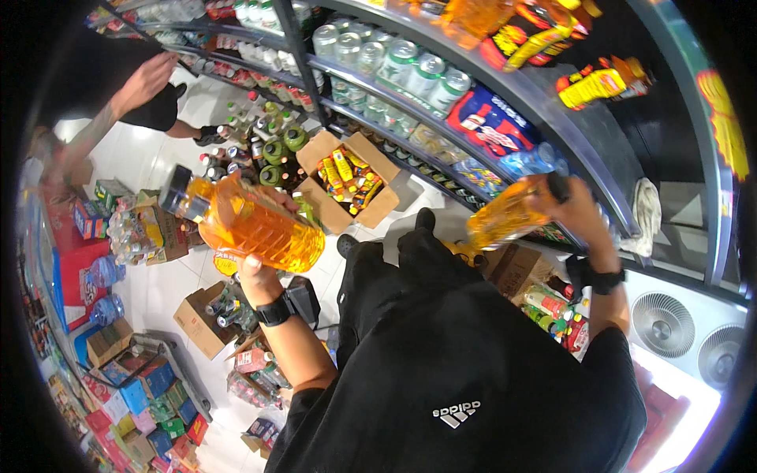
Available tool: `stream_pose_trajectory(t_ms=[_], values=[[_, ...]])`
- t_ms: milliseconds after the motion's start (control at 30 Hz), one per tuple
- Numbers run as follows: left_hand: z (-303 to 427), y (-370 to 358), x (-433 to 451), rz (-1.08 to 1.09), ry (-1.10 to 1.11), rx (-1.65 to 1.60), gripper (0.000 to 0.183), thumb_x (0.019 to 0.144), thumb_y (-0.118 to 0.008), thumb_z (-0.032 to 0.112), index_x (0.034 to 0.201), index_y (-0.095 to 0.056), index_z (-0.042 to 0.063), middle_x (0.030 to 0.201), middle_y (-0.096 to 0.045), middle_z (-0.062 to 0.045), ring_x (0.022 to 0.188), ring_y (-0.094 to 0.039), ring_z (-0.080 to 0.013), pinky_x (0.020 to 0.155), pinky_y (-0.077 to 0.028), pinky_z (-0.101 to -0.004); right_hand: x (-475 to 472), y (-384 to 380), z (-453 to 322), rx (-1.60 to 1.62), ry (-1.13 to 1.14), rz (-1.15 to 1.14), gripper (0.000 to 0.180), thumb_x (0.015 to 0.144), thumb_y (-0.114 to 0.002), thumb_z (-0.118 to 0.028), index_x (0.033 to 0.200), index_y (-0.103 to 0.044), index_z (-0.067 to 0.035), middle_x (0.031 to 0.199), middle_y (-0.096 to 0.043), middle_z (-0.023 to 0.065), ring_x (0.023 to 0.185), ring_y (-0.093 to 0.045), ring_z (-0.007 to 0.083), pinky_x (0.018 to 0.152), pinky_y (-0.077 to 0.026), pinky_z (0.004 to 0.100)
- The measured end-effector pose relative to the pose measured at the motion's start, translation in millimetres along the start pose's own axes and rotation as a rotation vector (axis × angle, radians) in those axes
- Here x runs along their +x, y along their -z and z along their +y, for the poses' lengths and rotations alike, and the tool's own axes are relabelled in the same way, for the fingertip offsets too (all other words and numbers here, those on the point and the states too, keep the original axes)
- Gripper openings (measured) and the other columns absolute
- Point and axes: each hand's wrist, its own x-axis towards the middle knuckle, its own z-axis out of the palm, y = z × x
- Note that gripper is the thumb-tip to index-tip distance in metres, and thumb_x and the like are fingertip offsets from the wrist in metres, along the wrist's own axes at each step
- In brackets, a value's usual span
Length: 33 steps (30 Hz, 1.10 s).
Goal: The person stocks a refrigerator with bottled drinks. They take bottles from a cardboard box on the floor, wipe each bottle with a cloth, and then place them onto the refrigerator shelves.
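Note:
My left hand [254, 269] grips a large clear plastic bottle of orange-yellow drink [260, 222], tilted with its black cap towards the upper left. On the right, my right hand [571, 207] holds a similar amber bottle [508, 216] near its dark cap, close to the lower shelves; that hand is slightly blurred. Between and beyond the hands, an open cardboard box [378, 213] on the floor holds several yellow-labelled bottles [349, 174]. More bottles with yellow and red labels [597, 86] stand on the upper shelf, at the top right.
Shelves [402, 91] hold silver and green cans [426, 71]. Many bottles [272, 151] stand on the tiled floor. A white cloth [644, 216] hangs at the shelf's edge. Open cartons [201, 316] and a loaded cart [183, 366] stand at left. Another person's arm [127, 97] shows upper left.

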Motion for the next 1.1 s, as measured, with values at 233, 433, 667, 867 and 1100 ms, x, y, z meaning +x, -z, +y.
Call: stream_pose_trajectory(t_ms=[233, 433, 667, 867, 1100], values=[[-12.2, 66.4, -41.6, 0.188, 0.208, 0.209, 0.088, 0.065, -0.075, 0.044, 0.131, -0.032, 0.005, 0.114, -0.05, -0.014, 0.103, -0.053, -0.0266, 0.086, -0.046, -0.0391, 135.0, -258.3, 95.0, 0.444, -0.137, 0.095, 0.028, 0.072, -0.075, -0.027, 0.084, -0.067, -0.003, 0.068, -0.064, 0.0019, 0.061, -0.061, 0.0104, 0.056, -0.05, 0.0257], [-71.3, 128.0, -89.4, 0.41, 0.399, 0.196, 0.085, 0.064, -0.078, 0.034, 0.128, -0.032, 0.002, 0.11, -0.053, -0.015, 0.099, -0.056, -0.0266, 0.085, -0.048, -0.0395, 217.4, -403.2, 125.7, 0.57, -0.606, 0.124, 0.03, 0.072, -0.073, -0.029, 0.088, -0.066, -0.004, 0.081, -0.065, 0.0061, 0.065, -0.064, 0.0143, 0.057, -0.056, 0.0277], [-128.8, 144.1, -106.3, 0.591, 0.538, 0.065, 0.077, 0.068, -0.078, 0.023, 0.127, -0.032, 0.004, 0.105, -0.055, -0.008, 0.096, -0.057, -0.0206, 0.087, -0.046, -0.0352, 280.2, -517.4, 141.8, 1.257, -1.057, 0.16, 0.04, 0.081, -0.063, -0.035, 0.107, -0.056, -0.007, 0.101, -0.061, 0.0104, 0.089, -0.062, 0.0234, 0.08, -0.055, 0.0367], [-143.4, 158.3, -119.6, 0.593, 0.608, 0.059, 0.076, 0.068, -0.076, 0.026, 0.127, -0.033, 0.003, 0.111, -0.054, -0.014, 0.101, -0.057, -0.0266, 0.089, -0.046, -0.0393, 329.7, -553.1, 117.8, 1.834, -0.768, 0.379, 0.035, 0.083, -0.06, -0.029, 0.11, -0.056, -0.008, 0.107, -0.06, 0.0032, 0.098, -0.058, 0.0221, 0.084, -0.053, 0.0387], [-158.6, 180.8, -128.1, 0.659, 0.657, 0.036, 0.075, 0.068, -0.077, 0.025, 0.126, -0.036, 0.001, 0.11, -0.055, -0.014, 0.1, -0.058, -0.025, 0.088, -0.047, -0.0376, 329.0, -574.4, 166.0, 1.843, -1.008, 0.406, 0.04, 0.081, -0.066, -0.026, 0.107, -0.053, 0.002, 0.107, -0.056, 0.0124, 0.088, -0.061, 0.0235, 0.073, -0.057, 0.0305]])
